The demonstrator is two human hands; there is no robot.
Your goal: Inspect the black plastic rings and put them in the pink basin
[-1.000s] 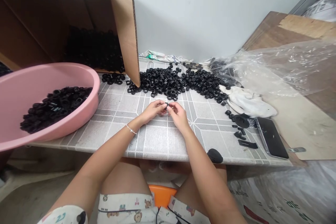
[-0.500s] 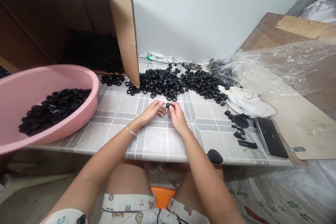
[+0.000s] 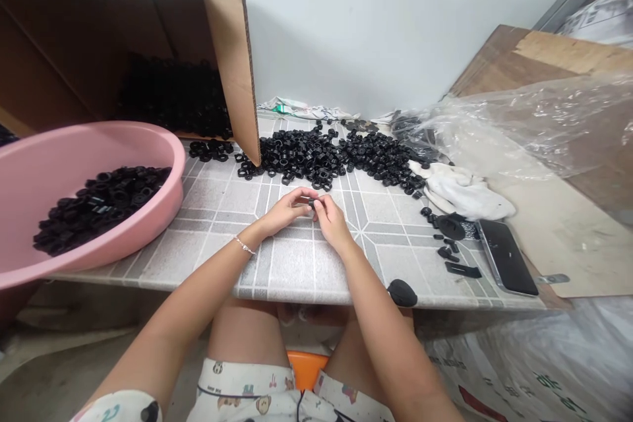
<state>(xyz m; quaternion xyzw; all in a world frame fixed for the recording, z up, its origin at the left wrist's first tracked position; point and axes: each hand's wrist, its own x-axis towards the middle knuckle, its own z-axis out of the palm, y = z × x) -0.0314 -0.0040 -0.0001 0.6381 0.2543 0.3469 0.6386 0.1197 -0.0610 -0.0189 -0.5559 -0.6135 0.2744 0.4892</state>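
Note:
A small black plastic part is pinched between my two hands above the tablecloth, its shape mostly covered by fingers. My left hand grips it from the left with thumb and fingertips. From the other side, the thumb and fingers of my right hand close on it too. Just beyond my hands lies a pile of black ring-shaped parts, and to its right a second pile of small black parts.
A pink basin with many black parts stands at left, before an open cardboard box holding more. At right lie a white glove, a phone, loose black pieces and clear plastic film. A black rounded object sits at the front edge.
My left fingers have come in to the black part, which was in my right fingertips with a gap to the left hand. Both hands now meet on it.

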